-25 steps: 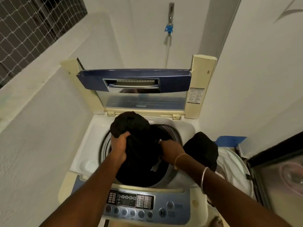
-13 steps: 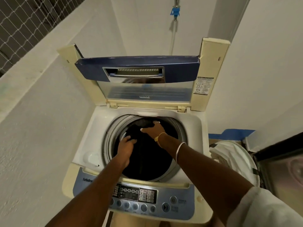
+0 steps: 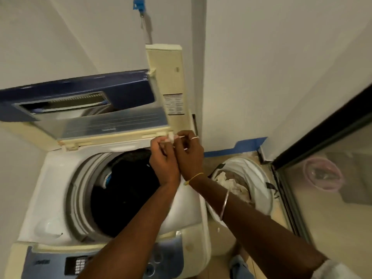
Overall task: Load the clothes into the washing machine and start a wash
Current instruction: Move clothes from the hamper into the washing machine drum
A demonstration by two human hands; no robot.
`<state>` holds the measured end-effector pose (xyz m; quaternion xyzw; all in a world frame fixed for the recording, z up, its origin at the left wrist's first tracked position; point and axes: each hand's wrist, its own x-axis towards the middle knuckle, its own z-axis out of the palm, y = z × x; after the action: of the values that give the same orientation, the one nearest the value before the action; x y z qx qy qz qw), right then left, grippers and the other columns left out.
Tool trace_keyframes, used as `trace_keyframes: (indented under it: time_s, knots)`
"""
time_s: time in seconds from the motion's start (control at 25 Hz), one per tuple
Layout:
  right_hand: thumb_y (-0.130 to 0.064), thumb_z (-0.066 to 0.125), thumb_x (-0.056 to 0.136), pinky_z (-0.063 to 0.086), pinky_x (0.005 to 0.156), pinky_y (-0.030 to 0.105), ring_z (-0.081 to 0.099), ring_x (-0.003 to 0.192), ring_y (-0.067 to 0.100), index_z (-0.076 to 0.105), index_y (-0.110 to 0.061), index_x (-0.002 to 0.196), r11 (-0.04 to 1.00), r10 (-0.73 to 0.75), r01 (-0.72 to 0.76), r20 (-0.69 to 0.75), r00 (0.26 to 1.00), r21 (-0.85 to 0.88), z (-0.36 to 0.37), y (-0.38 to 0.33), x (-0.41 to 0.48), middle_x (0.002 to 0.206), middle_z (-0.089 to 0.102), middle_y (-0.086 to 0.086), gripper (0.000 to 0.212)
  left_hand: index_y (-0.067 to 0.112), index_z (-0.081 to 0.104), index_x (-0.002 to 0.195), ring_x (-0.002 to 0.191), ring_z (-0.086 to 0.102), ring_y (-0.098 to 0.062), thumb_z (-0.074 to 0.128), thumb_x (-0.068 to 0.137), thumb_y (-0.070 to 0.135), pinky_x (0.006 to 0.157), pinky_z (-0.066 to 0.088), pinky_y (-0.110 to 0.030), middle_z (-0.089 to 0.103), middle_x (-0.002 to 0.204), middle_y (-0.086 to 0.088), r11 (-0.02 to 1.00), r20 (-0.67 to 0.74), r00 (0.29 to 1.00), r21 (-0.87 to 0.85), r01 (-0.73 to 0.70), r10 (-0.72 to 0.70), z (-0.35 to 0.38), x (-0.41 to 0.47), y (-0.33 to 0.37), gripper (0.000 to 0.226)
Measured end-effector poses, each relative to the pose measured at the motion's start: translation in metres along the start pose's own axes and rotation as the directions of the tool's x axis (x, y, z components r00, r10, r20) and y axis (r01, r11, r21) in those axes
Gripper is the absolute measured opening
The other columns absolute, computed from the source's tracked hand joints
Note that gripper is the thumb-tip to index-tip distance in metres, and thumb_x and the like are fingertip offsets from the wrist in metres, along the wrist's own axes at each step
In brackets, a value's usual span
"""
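Blurred, unidentifiable white scrap point(image 3: 170, 137) between fingers point(image 3: 158, 142)

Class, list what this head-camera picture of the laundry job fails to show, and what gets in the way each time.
Head view: small white item pinched between left hand and right hand, mostly covered by them; its identity is unclear.
Head view: control panel, blurred and partly behind the left forearm; buttons unreadable.
Head view: lid label, print too small to read.
Head view: drum depth, hidden by dark clothes.

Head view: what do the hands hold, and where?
Left hand and right hand pinch a small white item with their fingers; blur hides which part.
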<state>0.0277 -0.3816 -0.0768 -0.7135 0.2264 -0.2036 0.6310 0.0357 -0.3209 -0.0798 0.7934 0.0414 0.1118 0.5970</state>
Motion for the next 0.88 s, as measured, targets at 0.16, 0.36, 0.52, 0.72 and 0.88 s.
trace_keyframes:
  time_s: [0.16,0.36,0.52,0.72,0.88]
  knots:
    - [-0.026,0.059,0.095,0.055,0.068,0.032,0.065,0.075,0.013,0.060,-0.020,0.095,1.000,-0.018,0.015,-0.221,0.975,-0.015,-0.100,0.038,0.037,0.080,0.066,-0.006,0.006,0.021,0.059,0.105,0.083,0.064,-0.001,0.051,0.101,0.029,0.071,0.050,-0.015,0.066,0.090,0.013,0.992,0.226,0.967,0.027,-0.126,0.117,0.094,-0.043,0.019,0.012]
    - [-0.030,0.060,0.095,0.057,0.067,0.035,0.064,0.070,0.008,0.060,-0.021,0.093,0.967,0.181,-0.223,-0.290,0.940,-0.119,-0.187,0.140,0.067,0.077,0.066,-0.007,0.010,0.021,0.061,0.102,0.079,0.068,-0.011,0.052,0.101,0.026,0.069,0.060,-0.031,0.068,0.088,0.003,0.985,0.473,0.869,0.145,0.089,-0.148,0.198,-0.089,-0.044,0.010]
    - [-0.031,0.055,0.096,0.052,0.067,0.031,0.062,0.070,0.008,0.058,-0.025,0.088,0.875,0.320,-0.360,-0.170,0.932,-0.324,-0.229,0.249,0.070,0.074,0.065,-0.008,0.010,0.024,0.061,0.100,0.085,0.067,-0.011,0.054,0.098,0.023,0.069,0.056,-0.023,0.070,0.096,0.002,0.892,0.533,0.720,0.335,0.303,-0.444,0.241,-0.118,-0.130,0.007]
    - [-0.023,0.054,0.095,0.045,0.085,0.030,0.063,0.104,0.027,0.062,-0.014,0.116,0.590,0.599,-0.434,0.008,0.801,-0.681,-0.245,0.399,0.060,0.106,0.069,0.009,0.024,0.011,0.063,0.113,0.087,0.067,-0.018,0.053,0.096,0.016,0.063,0.055,-0.017,0.069,0.102,-0.007,0.715,0.483,0.528,0.451,0.534,-0.699,0.270,-0.139,-0.239,0.020]
    - [-0.044,0.059,0.091,0.031,0.115,0.042,0.035,0.141,0.034,0.027,-0.016,0.153,0.383,0.810,-0.339,0.137,0.570,-0.859,-0.234,0.514,0.040,0.155,0.033,0.015,0.075,0.032,0.065,0.099,0.094,0.068,-0.024,0.058,0.088,0.030,0.086,0.058,-0.045,0.070,0.104,-0.004,0.608,0.407,0.452,0.549,0.574,-0.794,0.273,-0.155,-0.331,0.013]
